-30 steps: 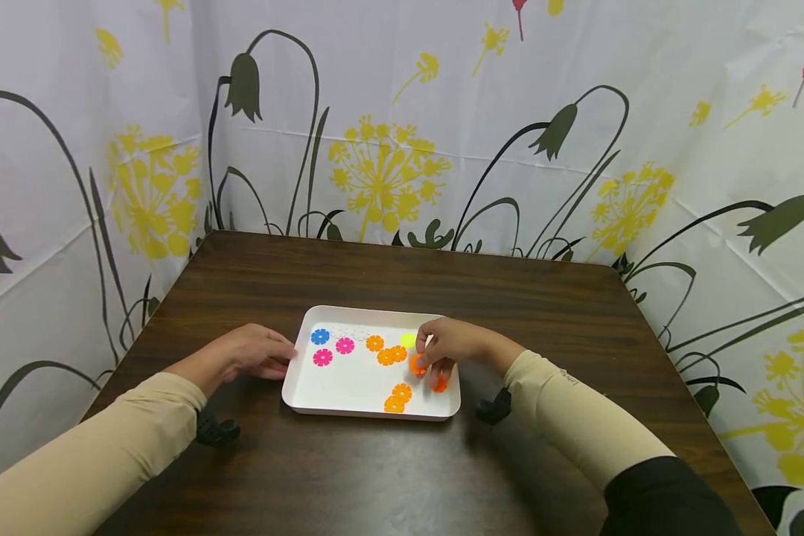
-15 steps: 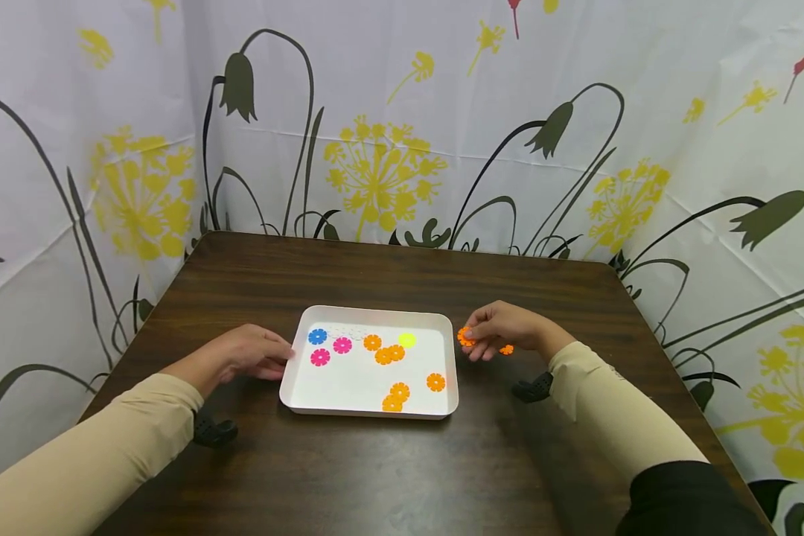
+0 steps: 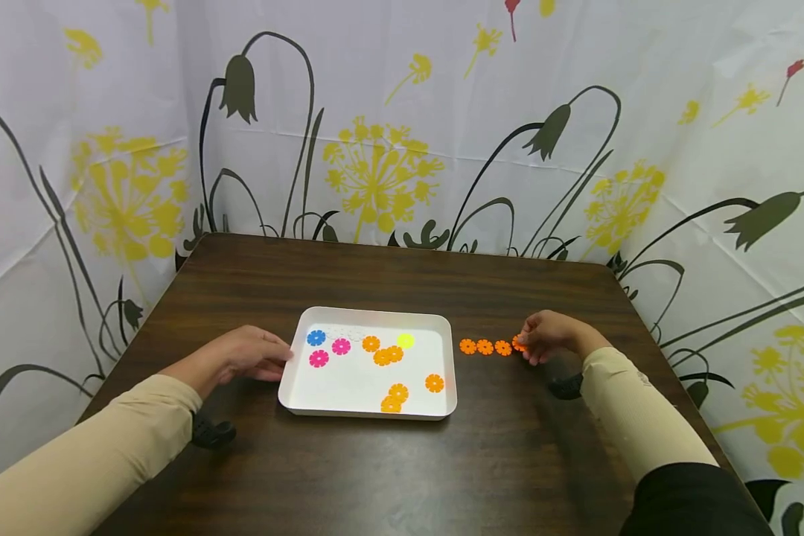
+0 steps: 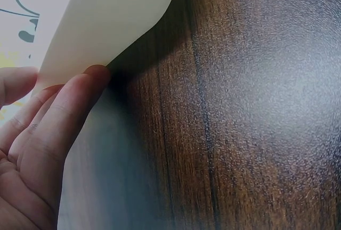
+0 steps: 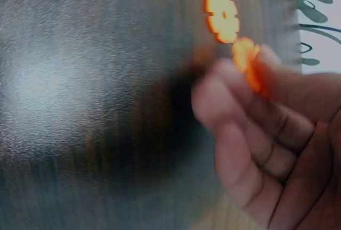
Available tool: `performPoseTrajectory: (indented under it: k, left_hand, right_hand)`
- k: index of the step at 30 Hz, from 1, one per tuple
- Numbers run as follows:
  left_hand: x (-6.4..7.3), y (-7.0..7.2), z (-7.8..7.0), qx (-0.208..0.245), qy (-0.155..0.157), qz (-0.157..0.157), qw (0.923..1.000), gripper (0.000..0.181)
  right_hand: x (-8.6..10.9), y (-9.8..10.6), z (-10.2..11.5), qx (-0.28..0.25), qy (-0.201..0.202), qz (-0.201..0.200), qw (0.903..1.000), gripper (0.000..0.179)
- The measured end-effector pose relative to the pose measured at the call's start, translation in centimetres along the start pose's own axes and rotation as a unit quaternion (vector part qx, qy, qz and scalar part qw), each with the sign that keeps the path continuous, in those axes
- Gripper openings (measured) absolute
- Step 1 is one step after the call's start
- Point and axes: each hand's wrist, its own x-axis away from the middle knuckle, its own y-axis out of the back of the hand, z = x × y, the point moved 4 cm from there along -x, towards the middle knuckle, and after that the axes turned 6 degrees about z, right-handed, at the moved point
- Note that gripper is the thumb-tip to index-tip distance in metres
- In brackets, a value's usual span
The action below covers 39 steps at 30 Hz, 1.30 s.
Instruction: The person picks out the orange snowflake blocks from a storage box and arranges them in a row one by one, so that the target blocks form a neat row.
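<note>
Pinching a bright orange, flower-shaped, thin plastic-looking disc (image 5: 245, 54) between thumb and fingertips, the right hand (image 3: 552, 333) is low over the dark brown, wood-grain surface (image 3: 388, 476), toward its right edge. Only the disc's thickness parts the thumb from the fingers, and in the right wrist view the piece is tilted. It is at the right end of a row of three matching orange discs (image 3: 485, 347) lying on the surface, just beside the last of them; whether the two touch cannot be told.

The left hand (image 3: 251, 352) grips the left edge of a shallow, white, rectangular tray (image 3: 348, 391) with rounded corners, its thumb at the rim and its fingers against the outer wall.

Inside the tray, a blue notched disc (image 3: 316, 338) lies near the far left corner, with two pink notched discs (image 3: 341, 346) close by. Faint clear pieces (image 3: 345, 334) run along the far edge. A yellow disc (image 3: 406, 341) is near the far right corner. Between pink and yellow lie a single orange disc (image 3: 371, 344) and an overlapping orange pair (image 3: 388, 355); another overlapping pair (image 3: 394, 398) sits at the near edge, and a lone orange disc (image 3: 434, 383) near the right edge.
</note>
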Motion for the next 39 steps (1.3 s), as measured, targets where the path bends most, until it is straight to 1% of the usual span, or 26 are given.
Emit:
performPoseTrajectory:
  k: [4, 6, 11, 15, 20, 22, 25, 28, 31, 33, 34, 36, 39]
  left_hand:
    - [0.0, 0.0, 0.0, -0.007, 0.003, -0.007, 0.9999, 0.04]
    - [0.1, 0.0, 0.0, -0.011, 0.007, -0.009, 0.9999, 0.04]
    - [0.2, 0.0, 0.1, -0.007, 0.007, -0.008, 0.9999, 0.04]
    - [0.3, -0.1, 0.2, -0.004, 0.008, -0.007, 0.9999, 0.04]
    - [0.3, -0.1, 0.2, -0.005, 0.011, -0.008, 0.9999, 0.041]
    - [0.3, -0.1, 0.1, -0.007, 0.012, -0.009, 0.9999, 0.042]
    - [0.3, -0.1, 0.0, -0.006, 0.012, -0.01, 0.9999, 0.042]
    - [0.3, 0.0, 0.1, -0.005, 0.015, -0.011, 0.9998, 0.04]
    - [0.2, 0.0, 0.1, -0.007, 0.016, -0.01, 0.9998, 0.04]
    - [0.2, 0.1, 0.1, -0.007, 0.015, -0.011, 0.9998, 0.04]
    - [0.2, 0.1, 0.1, -0.007, 0.015, -0.011, 0.9998, 0.04]
    - [0.2, 0.1, 0.1, -0.007, 0.015, -0.011, 0.9998, 0.041]
    - [0.2, 0.0, 0.1, -0.004, 0.015, -0.01, 0.9998, 0.041]
  right_hand:
    - [-0.5, 0.0, -0.5, 0.045, -0.016, -0.019, 0.9987, 0.015]
    - [-0.6, -0.1, -0.4, 0.071, -0.021, -0.027, 0.9968, 0.016]
    - [-1.0, -0.5, 0.2, 0.156, -0.037, -0.053, 0.9856, 0.019]
    - [-1.4, -0.5, 0.3, 0.181, -0.046, -0.069, 0.98, 0.02]
    - [-1.3, -0.4, 0.8, 0.197, -0.042, -0.062, 0.9775, 0.018]
    - [-1.1, -0.4, 1.5, 0.187, -0.026, -0.064, 0.9799, 0.019]
    - [-0.8, -0.7, 3.2, 0.143, 0.018, -0.06, 0.9877, 0.029]
    - [-0.6, -1.7, 5.4, 0.082, 0.066, -0.029, 0.994, 0.039]
    - [-0.6, -3.2, 7.7, 0.044, 0.098, 0.008, 0.9942, 0.044]
    - [-0.6, -4.3, 9.3, 0.033, 0.11, 0.028, 0.993, 0.043]
    - [-0.7, -4.9, 10.1, 0.035, 0.115, 0.037, 0.992, 0.043]
    - [-1.0, -6.2, 11.5, 0.043, 0.118, 0.054, 0.9907, 0.04]
    - [-1.7, -8.3, 13.2, 0.07, 0.112, 0.079, 0.9882, 0.036]
